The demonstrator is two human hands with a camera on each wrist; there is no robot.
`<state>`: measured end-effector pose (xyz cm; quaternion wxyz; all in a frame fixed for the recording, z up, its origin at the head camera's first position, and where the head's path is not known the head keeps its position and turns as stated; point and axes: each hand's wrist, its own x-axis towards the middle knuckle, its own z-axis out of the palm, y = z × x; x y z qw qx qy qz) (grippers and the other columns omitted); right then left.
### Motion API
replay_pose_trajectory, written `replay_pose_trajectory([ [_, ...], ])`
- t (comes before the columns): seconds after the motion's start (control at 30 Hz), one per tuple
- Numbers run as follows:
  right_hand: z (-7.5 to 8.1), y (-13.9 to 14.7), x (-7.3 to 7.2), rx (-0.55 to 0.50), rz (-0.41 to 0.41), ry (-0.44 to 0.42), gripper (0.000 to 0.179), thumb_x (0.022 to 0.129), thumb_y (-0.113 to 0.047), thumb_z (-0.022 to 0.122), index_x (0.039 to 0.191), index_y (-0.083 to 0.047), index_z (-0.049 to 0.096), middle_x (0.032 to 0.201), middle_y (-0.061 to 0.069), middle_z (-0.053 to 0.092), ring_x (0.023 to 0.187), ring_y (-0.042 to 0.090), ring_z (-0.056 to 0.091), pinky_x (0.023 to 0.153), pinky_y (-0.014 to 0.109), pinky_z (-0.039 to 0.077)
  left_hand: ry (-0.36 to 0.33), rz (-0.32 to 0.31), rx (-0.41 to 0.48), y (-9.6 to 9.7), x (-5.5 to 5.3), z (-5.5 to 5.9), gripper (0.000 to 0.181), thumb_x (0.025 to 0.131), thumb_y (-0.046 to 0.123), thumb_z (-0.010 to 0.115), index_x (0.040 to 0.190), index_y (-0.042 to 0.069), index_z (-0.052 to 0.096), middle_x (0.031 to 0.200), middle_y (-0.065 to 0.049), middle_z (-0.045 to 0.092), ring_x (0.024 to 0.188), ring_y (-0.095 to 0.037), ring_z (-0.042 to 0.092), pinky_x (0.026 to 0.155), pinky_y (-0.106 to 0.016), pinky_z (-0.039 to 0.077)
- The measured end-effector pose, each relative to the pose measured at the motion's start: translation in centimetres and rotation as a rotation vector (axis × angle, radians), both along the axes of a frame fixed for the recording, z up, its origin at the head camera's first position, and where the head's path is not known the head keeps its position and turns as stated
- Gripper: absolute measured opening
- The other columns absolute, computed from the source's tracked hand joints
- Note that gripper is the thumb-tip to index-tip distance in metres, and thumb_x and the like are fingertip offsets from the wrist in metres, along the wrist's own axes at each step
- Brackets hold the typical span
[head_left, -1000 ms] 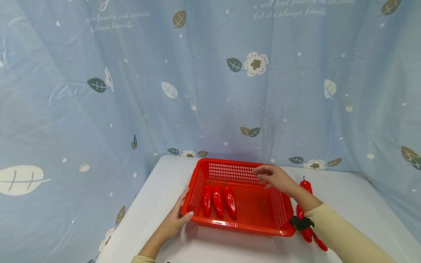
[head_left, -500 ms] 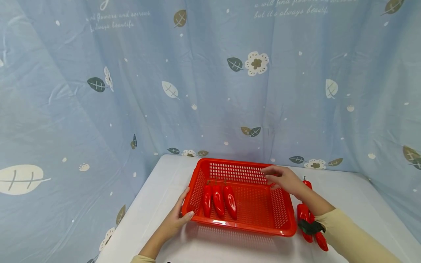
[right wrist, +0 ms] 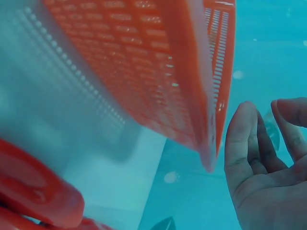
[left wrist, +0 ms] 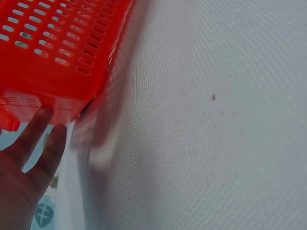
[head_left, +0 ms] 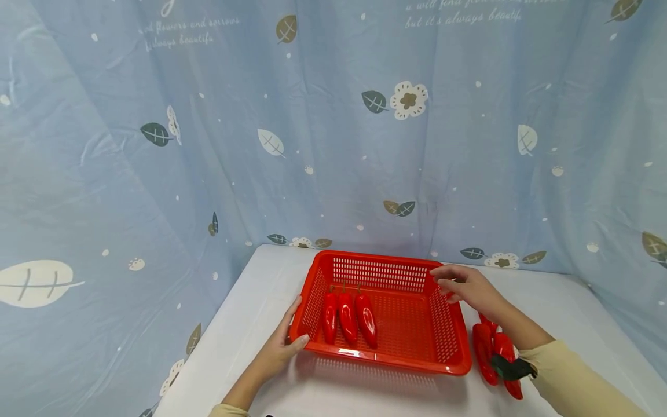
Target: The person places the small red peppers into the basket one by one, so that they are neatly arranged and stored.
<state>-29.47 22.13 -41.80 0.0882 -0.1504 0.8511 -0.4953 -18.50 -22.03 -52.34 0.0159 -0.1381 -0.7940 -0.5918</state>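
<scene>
My left hand (head_left: 276, 350) is at the front left corner of a red plastic basket (head_left: 401, 365), thumb on the front rim and fingers along the left side. In the left wrist view, straight fingers (left wrist: 50, 153) touch the basket's wall. Inside, on the left, three shiny red chili peppers (head_left: 347, 318) lie side by side with stems toward the back. My right hand (head_left: 469, 286), loosely bent and holding nothing, hovers by the basket's right rear corner. More red peppers (head_left: 483, 353) lie on the table right of the basket, partly hidden by the right forearm.
The basket stands on a white-covered table (head_left: 250, 301). A blue curtain (head_left: 333, 145) with leaves and flowers hangs behind and at the sides. A dark object (head_left: 513, 368) is at the right sleeve cuff, over the outer peppers. In the right wrist view, peppers (right wrist: 38, 187) show at lower left.
My right hand has moved right, from over the basket's inside to its right rear corner. The dark object at its cuff moved along. The left hand and basket peppers stay put.
</scene>
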Motion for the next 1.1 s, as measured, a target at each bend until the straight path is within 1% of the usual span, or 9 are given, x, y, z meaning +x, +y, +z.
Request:
replay_pose_trajectory([
  [0.2,-0.5,1.2,0.3,-0.013,0.003,0.016,0.042,0.102,-0.021,0.062,0.139,0.0,0.058,0.13,0.028,0.06,0.101,0.032,0.067,0.076,0.039,0.061,-0.014,0.013,-0.003,0.2,0.1,0.1,0.082,0.098,0.011,0.063,0.165,0.025,0.016,0.17,-0.009,0.012,0.139,-0.041,0.042,0.098,-0.021,0.043],
  [0.3,-0.8,1.9,0.5,-0.004,-0.013,0.034,0.042,0.103,-0.022,0.062,0.138,0.0,0.058,0.129,0.026,0.062,0.1,0.03,0.067,0.075,0.038,0.06,-0.015,0.013,-0.007,0.2,0.0,0.1,0.082,0.098,0.011,0.063,0.164,0.025,0.017,0.17,-0.009,0.012,0.139,-0.041,0.042,0.097,-0.021,0.043],
  [0.43,-1.1,2.5,0.7,0.013,-0.037,0.044,0.042,0.102,-0.024,0.063,0.137,-0.002,0.06,0.126,0.023,0.065,0.099,0.028,0.067,0.074,0.037,0.06,-0.004,0.013,-0.011,0.1,0.0,0.1,0.082,0.098,0.011,0.063,0.164,0.025,0.016,0.17,-0.009,0.011,0.14,-0.041,0.041,0.098,-0.021,0.042],
  [0.53,-1.4,2.8,1.1,0.015,-0.031,0.052,0.042,0.102,-0.024,0.063,0.137,-0.001,0.06,0.126,0.023,0.065,0.098,0.028,0.067,0.074,0.039,0.06,0.003,0.016,-0.013,0.1,0.0,0.1,0.082,0.098,0.011,0.063,0.165,0.024,0.016,0.17,-0.009,0.01,0.141,-0.041,0.038,0.099,-0.021,0.04],
  [0.7,-1.9,3.3,1.7,0.011,-0.052,0.049,0.044,0.101,-0.024,0.064,0.137,-0.001,0.059,0.128,0.024,0.064,0.099,0.029,0.067,0.075,0.039,0.06,-0.002,0.017,-0.013,0.2,0.2,0.1,0.082,0.098,0.01,0.063,0.165,0.023,0.016,0.17,-0.009,0.01,0.143,-0.041,0.034,0.101,-0.021,0.039],
  [0.83,-2.4,4.0,2.0,0.021,-0.072,0.035,0.045,0.101,-0.024,0.065,0.138,0.0,0.058,0.127,0.025,0.063,0.099,0.033,0.067,0.076,0.042,0.061,-0.01,0.025,-0.01,0.3,0.3,0.2,0.082,0.098,0.011,0.063,0.164,0.023,0.017,0.17,-0.009,0.012,0.143,-0.04,0.036,0.1,-0.02,0.039],
  [0.9,-2.7,4.3,2.2,0.029,-0.077,0.026,0.045,0.101,-0.024,0.065,0.138,0.0,0.058,0.126,0.025,0.063,0.098,0.032,0.066,0.076,0.044,0.061,-0.01,0.025,-0.009,0.3,0.3,0.3,0.082,0.098,0.011,0.063,0.164,0.023,0.017,0.17,-0.009,0.013,0.142,-0.04,0.037,0.1,-0.02,0.04],
  [1.03,-3.0,5.1,2.5,0.055,-0.091,0.018,0.043,0.102,-0.023,0.063,0.138,-0.001,0.059,0.127,0.026,0.062,0.097,0.028,0.066,0.075,0.041,0.061,-0.005,0.023,-0.015,0.2,0.3,0.3,0.082,0.098,0.011,0.063,0.164,0.023,0.017,0.17,-0.009,0.013,0.142,-0.041,0.038,0.099,-0.021,0.04],
  [1.1,-3.2,5.5,2.6,0.07,-0.1,0.015,0.043,0.102,-0.023,0.062,0.139,-0.001,0.059,0.128,0.027,0.061,0.098,0.028,0.065,0.075,0.04,0.061,-0.003,0.026,-0.02,0.2,0.2,0.2,0.082,0.098,0.011,0.063,0.164,0.024,0.018,0.17,-0.008,0.014,0.141,-0.04,0.039,0.099,-0.02,0.041],
])
